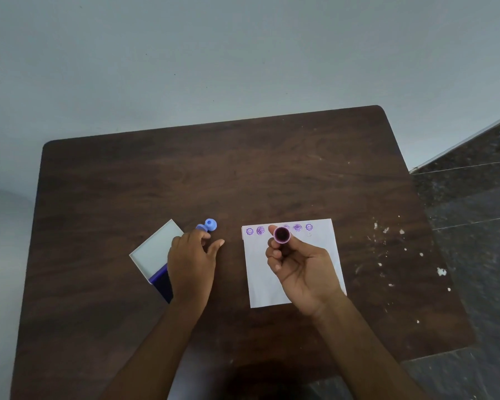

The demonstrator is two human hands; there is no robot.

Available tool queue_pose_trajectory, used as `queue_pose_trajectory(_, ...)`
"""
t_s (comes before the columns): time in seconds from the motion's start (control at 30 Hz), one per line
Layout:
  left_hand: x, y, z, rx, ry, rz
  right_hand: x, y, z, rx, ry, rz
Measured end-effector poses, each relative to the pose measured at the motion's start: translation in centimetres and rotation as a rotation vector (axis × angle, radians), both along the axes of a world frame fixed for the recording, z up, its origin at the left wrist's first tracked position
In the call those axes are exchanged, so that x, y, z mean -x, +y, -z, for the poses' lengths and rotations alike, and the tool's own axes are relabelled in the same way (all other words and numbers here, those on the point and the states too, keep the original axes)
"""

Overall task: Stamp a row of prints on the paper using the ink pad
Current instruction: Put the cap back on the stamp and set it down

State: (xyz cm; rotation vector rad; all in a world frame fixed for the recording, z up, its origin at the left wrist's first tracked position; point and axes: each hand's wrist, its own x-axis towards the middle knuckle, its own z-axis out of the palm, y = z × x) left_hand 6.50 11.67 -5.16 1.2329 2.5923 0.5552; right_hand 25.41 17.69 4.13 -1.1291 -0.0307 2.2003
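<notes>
On the paper (293, 272) five prints show; right hand (299, 267) grips one stamp (281, 235), left hand (192, 261) loose, empty.

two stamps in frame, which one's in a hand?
The purple stamp: the right hand pinches it over the paper, inked face up. The blue stamp lies on the table beyond the left hand.

1. The table (243, 174) looks like dark wood-grain laminate, smooth, with white flecks on its right side.
2. The paper (324, 243) is matt white, printed in purple.
3. The blue stamp (210, 225) looks like smooth plastic.
4. The purple stamp (281, 235) is plastic with a dark inked face.
5. The ink pad (156, 252) lid looks matt pale.
</notes>
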Motion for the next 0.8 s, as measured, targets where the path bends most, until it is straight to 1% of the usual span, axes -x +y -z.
queue_pose_trajectory(0.17,0.4,1.2,-0.6,-0.019,0.02,-0.075,-0.1,-0.4,0.1,0.005,-0.003,0.016)
queue_pose_trajectory(0.27,1.0,1.7,-0.9,-0.071,0.015,-0.089,0.0,-0.5,0.2,0.005,-0.016,0.013)
queue_pose_trajectory(0.33,1.8,1.9,-0.9,-0.069,0.009,-0.06,0.0,-0.6,0.3,0.003,-0.011,0.017)
queue_pose_trajectory(0.4,2.6,2.0,-0.8,-0.017,0.0,-0.006,0.1,-0.6,0.4,0.0,-0.003,0.016)
queue_pose_trajectory(0.53,3.5,2.4,-0.7,0.084,0.05,0.111,0.3,-0.6,0.4,0.008,0.008,0.018)
queue_pose_trajectory(0.8,3.8,2.5,-0.9,0.04,-0.188,0.052,1.1,-0.6,0.5,0.014,-0.001,0.021)
